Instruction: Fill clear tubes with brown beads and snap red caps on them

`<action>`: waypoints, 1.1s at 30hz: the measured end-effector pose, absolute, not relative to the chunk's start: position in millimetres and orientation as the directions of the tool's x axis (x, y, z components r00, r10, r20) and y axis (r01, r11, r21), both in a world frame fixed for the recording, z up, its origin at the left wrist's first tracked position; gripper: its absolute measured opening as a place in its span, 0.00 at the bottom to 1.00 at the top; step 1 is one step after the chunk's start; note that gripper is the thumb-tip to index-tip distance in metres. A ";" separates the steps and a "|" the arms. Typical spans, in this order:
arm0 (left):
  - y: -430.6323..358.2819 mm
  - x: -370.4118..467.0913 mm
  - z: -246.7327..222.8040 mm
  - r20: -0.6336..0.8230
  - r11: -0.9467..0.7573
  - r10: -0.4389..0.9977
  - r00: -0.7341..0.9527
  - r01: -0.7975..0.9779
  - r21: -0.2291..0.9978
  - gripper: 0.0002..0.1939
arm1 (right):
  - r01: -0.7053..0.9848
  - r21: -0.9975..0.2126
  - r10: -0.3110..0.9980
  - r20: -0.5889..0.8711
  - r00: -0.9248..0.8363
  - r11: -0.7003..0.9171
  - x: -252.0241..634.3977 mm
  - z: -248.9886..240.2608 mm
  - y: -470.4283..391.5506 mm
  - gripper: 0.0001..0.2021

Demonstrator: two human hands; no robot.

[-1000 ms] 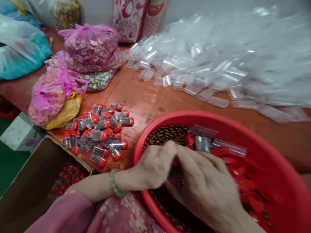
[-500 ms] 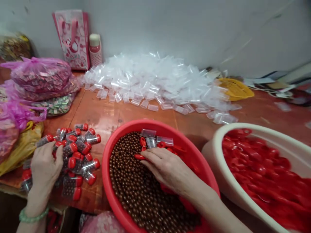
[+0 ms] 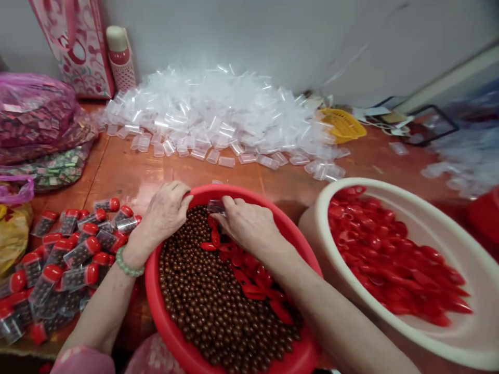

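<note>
My right hand (image 3: 249, 223) is closed on a clear plastic tube (image 3: 215, 207) inside the red basin (image 3: 307, 249), near its far rim. Brown balls (image 3: 218, 306) fill much of the basin, with red plastic caps (image 3: 253, 275) lying on them under my right wrist. At the basin's far left rim is my left hand (image 3: 167, 210), fingers loosely bent and thumb apart, with nothing visible in it. Beside my left forearm lies a pile of filled clear tubes with red caps (image 3: 78, 252), dark balls showing through their walls.
A cream tub (image 3: 323, 218) of red caps stands at right. Along the wall spreads a heap of clear tubes (image 3: 218, 114), with a yellow basket (image 3: 343, 124) at its right end. Pink bags (image 3: 35, 114), a carrier bag (image 3: 78, 47) and a bottle (image 3: 120, 59) occupy the left.
My left hand has moved right from the filled tubes to the basin's rim. My right hand has shifted toward the far rim and now grips a clear tube. The view has turned right.
</note>
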State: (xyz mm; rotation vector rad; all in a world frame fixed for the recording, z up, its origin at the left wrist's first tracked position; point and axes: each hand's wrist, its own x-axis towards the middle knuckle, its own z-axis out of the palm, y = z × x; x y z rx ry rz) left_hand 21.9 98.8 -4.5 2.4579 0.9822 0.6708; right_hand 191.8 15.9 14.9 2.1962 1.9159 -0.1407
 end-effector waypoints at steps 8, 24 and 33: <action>75.4 0.0 -11.1 0.353 -0.725 0.664 0.659 0.451 0.521 0.12 | 0.995 -0.078 0.994 -0.095 0.051 -0.059 193.3 -13.8 31.7 0.12; -5.5 -21.6 -8.1 0.283 -0.683 0.729 0.623 0.633 0.364 0.20 | 0.892 -0.147 0.880 -0.157 -0.448 0.428 148.6 -0.7 -7.9 0.12; -2.4 -19.6 -9.3 0.284 -0.676 0.735 0.616 0.631 0.381 0.26 | 0.657 -0.605 0.776 -0.099 -0.623 0.450 158.9 -23.1 -2.2 0.24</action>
